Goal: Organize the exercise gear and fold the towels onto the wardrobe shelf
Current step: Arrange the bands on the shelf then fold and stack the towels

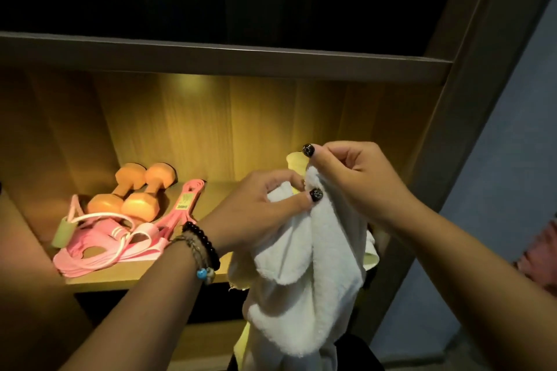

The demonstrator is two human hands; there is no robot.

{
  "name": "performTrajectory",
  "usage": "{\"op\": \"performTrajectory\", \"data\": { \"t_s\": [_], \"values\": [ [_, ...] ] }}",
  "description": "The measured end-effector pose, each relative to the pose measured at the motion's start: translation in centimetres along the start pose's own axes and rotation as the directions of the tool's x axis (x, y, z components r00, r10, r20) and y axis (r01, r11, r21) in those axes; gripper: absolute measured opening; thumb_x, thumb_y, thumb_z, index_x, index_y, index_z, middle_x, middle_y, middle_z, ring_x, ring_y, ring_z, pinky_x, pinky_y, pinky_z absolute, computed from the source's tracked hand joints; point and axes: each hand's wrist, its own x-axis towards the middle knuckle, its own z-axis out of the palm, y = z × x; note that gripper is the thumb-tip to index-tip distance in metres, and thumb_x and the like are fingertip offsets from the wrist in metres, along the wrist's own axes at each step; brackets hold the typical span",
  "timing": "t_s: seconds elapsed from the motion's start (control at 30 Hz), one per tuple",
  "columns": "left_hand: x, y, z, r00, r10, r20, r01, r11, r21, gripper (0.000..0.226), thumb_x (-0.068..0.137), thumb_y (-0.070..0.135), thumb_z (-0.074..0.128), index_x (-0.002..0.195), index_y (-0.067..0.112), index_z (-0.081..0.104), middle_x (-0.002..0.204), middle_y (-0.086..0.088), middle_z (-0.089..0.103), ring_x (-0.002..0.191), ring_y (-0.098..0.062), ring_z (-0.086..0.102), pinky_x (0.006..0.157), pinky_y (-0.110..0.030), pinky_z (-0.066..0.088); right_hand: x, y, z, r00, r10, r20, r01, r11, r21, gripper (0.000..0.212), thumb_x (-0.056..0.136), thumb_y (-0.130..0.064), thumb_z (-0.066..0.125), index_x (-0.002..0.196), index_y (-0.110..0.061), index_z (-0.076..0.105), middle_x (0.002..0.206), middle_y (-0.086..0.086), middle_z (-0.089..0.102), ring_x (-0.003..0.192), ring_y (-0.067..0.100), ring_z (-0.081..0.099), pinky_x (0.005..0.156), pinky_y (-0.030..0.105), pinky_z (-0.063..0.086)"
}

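The lit wardrobe shelf (144, 275) holds two orange dumbbells (132, 191) and pink resistance bands (99, 247) at its left. Before its right end, my left hand (259, 205) and right hand (352, 175) pinch the white towel (304, 280), which hangs down.

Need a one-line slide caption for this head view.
Both hands, left hand and right hand, hold a white towel before the shelf with dumbbells.
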Motion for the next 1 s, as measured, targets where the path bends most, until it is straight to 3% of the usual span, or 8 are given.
{"op": "performTrajectory", "data": {
  "t_s": [0.07, 0.13, 0.33, 0.47, 0.63, 0.77, 0.87, 1.0],
  "values": [
    [-0.8, -1.2, -0.4, 0.988, 0.034, -0.150, -0.028, 0.999, 0.042, 0.024, 0.089, 0.021, 0.064, 0.066, 0.020, 0.061, 0.067, -0.001, 0.064, 0.063, -0.006, 0.057, 0.059, -0.014, 0.041, 0.1, 0.0, 1.3, 0.999, 0.036, -0.006, -0.036, 0.999, -0.003, 0.037, 0.092, -0.033, 0.055, 0.070, -0.006, 0.068, 0.060, 0.015, 0.053, 0.054, 0.016, 0.043, 0.052, 0.014, 0.036],
    [-1.5, -2.2, -1.0, 0.946, 0.018, -0.323, -0.016, 1.000, 0.010, 0.028, 0.087, 0.020, 0.065, 0.060, 0.019, 0.058, 0.058, 0.000, 0.057, 0.055, -0.005, 0.050, 0.053, -0.016, 0.038, 0.4, 0.1, 2.9, 0.997, 0.078, -0.029, -0.076, 0.995, 0.062, 0.032, 0.090, -0.036, 0.059, 0.072, -0.012, 0.071, 0.067, 0.016, 0.061, 0.059, 0.025, 0.049, 0.058, 0.026, 0.042],
    [-2.9, -4.2, -4.1, 0.769, -0.067, -0.636, -0.018, 0.992, -0.127, 0.024, 0.078, 0.020, 0.057, 0.056, 0.012, 0.054, 0.052, 0.011, 0.048, 0.051, -0.003, 0.043, 0.047, -0.017, 0.035, 0.8, 3.5, 9.8, 0.981, 0.179, 0.077, -0.195, 0.918, 0.346, 0.047, 0.087, -0.047, 0.062, 0.078, -0.001, 0.060, 0.072, 0.009, 0.052, 0.065, 0.017, 0.043, 0.056, 0.026, 0.033],
    [-4.3, -5.4, -6.4, 0.688, -0.148, -0.711, -0.007, 0.978, -0.210, 0.033, 0.084, 0.010, 0.059, 0.053, 0.014, 0.050, 0.049, 0.011, 0.045, 0.049, -0.002, 0.043, 0.047, -0.018, 0.035, -1.2, 7.2, 12.3, 0.949, 0.248, 0.193, -0.299, 0.904, 0.305, 0.067, 0.086, -0.057, 0.055, 0.068, 0.006, 0.045, 0.064, 0.007, 0.039, 0.058, 0.016, 0.032, 0.050, 0.026, 0.025],
    [-5.9, -6.3, -7.7, 0.772, -0.093, -0.629, 0.118, 0.993, -0.002, 0.022, 0.073, 0.026, 0.058, 0.053, 0.019, 0.054, 0.049, 0.008, 0.047, 0.049, -0.006, 0.043, 0.048, -0.019, 0.034, 1.1, 6.8, 10.4, 0.951, 0.301, -0.065, -0.276, 0.926, 0.257, 0.048, 0.087, -0.044, 0.061, 0.056, -0.013, 0.041, 0.053, 0.001, 0.029, 0.048, 0.011, 0.026, 0.045, 0.020, 0.025],
    [-5.3, -5.3, -7.3, 0.779, -0.047, -0.625, 0.174, 0.974, 0.144, 0.014, 0.070, 0.025, 0.072, 0.066, 0.018, 0.060, 0.056, 0.013, 0.056, 0.051, -0.002, 0.048, 0.048, -0.012, 0.037, 4.6, 4.1, 7.1, 0.967, 0.120, -0.226, -0.103, 0.991, 0.083, 0.057, 0.090, -0.038, 0.060, 0.056, 0.004, 0.044, 0.051, 0.006, 0.036, 0.047, 0.011, 0.033, 0.050, 0.017, 0.033],
    [-3.6, -3.6, -6.1, 0.810, -0.045, -0.585, 0.151, 0.979, 0.134, 0.030, 0.071, 0.021, 0.079, 0.094, 0.029, 0.062, 0.062, 0.015, 0.059, 0.051, 0.002, 0.052, 0.047, -0.009, 0.036, 6.3, 1.1, 4.6, 0.990, -0.041, -0.134, 0.030, 0.997, -0.077, 0.054, 0.089, -0.039, 0.061, 0.056, 0.003, 0.055, 0.051, 0.007, 0.043, 0.048, 0.010, 0.038, 0.050, 0.014, 0.034],
    [-1.0, -1.4, -4.9, 0.923, 0.028, -0.383, 0.034, 0.987, 0.155, 0.052, 0.078, 0.046, 0.074, 0.126, 0.039, 0.053, 0.113, 0.025, 0.060, 0.100, 0.008, 0.057, 0.082, -0.016, 0.046, 6.6, -2.5, 2.1, 0.990, -0.120, 0.068, 0.129, 0.982, -0.136, 0.049, 0.090, -0.037, 0.060, 0.052, -0.007, 0.054, 0.049, 0.003, 0.041, 0.045, 0.006, 0.035, 0.044, 0.012, 0.030]
  ]
}}
